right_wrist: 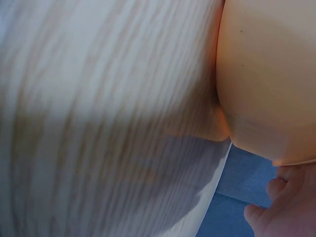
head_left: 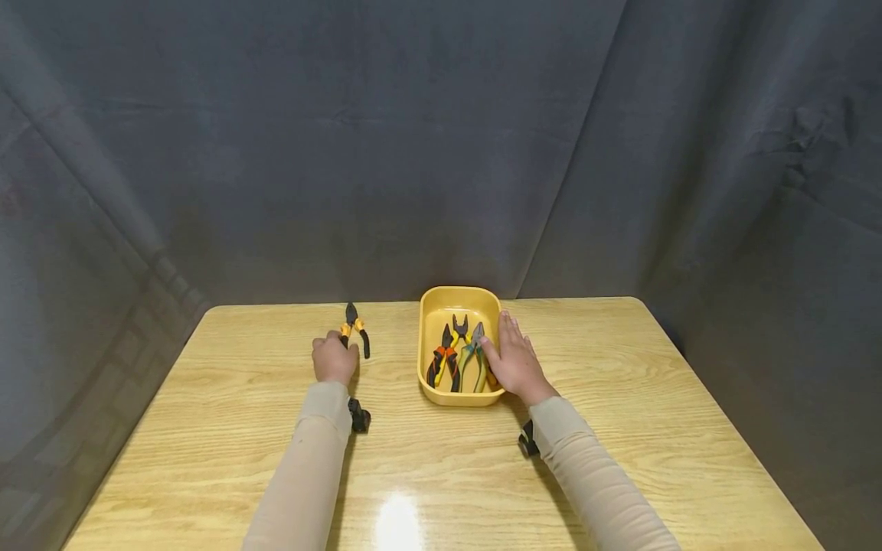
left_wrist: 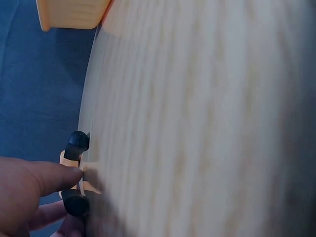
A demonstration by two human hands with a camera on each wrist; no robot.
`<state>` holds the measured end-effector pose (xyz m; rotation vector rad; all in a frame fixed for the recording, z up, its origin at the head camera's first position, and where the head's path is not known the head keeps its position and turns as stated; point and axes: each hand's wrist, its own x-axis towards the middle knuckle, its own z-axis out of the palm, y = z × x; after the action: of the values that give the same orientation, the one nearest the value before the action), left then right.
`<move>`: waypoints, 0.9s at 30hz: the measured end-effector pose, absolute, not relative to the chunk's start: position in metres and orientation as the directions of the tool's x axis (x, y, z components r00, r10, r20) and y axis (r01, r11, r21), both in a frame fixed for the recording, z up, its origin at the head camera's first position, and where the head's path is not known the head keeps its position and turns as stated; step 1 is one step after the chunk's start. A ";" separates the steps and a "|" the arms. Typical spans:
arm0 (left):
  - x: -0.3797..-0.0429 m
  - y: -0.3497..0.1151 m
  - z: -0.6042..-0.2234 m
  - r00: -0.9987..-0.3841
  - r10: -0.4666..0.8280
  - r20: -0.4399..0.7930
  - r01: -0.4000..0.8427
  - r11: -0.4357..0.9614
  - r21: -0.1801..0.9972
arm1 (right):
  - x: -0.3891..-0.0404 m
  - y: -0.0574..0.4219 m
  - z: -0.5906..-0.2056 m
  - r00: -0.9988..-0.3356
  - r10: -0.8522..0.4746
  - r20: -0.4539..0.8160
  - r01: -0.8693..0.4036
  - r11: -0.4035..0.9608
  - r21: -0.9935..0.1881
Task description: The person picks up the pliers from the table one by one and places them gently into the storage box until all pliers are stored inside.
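My left hand (head_left: 334,360) is at a pair of pliers (head_left: 353,317) with black and orange handles lying on the table. Its thumb sits between the spread handles and its fingers are curled at the outside of the left one, pinching it; the left wrist view shows the black handle ends (left_wrist: 75,202) close up. With fingers straight, my right hand (head_left: 518,363) rests along the right side of a yellow tray (head_left: 460,399). Inside the tray lie several pliers, among them an orange-and-black pair (head_left: 445,353) and a green-handled pair (head_left: 475,353). The right palm partly covers another handle there.
The wooden table (head_left: 427,474) reaches back to a dark grey cloth (head_left: 358,153), which also hangs at both sides. The tray stands near the far edge, to the right of the loose pliers.
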<state>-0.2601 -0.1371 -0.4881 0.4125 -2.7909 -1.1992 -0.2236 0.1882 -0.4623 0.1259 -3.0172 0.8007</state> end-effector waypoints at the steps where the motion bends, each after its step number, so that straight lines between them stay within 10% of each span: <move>1: -0.261 -0.137 -0.488 -0.960 -0.278 -0.033 -0.217 0.661 0.718 | -0.224 0.188 -0.463 -0.997 -0.074 0.038 -0.083 0.865 -0.496; 27: -0.264 -0.140 -0.484 -0.945 -0.323 -0.049 -0.271 0.688 0.673 | -0.226 0.185 -0.463 -0.996 -0.080 0.035 -0.087 0.863 -0.497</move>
<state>-0.2636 -0.1401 -0.4836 0.4967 -2.8189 -1.1055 -0.2259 0.1848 -0.4630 0.1358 -3.0200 0.8069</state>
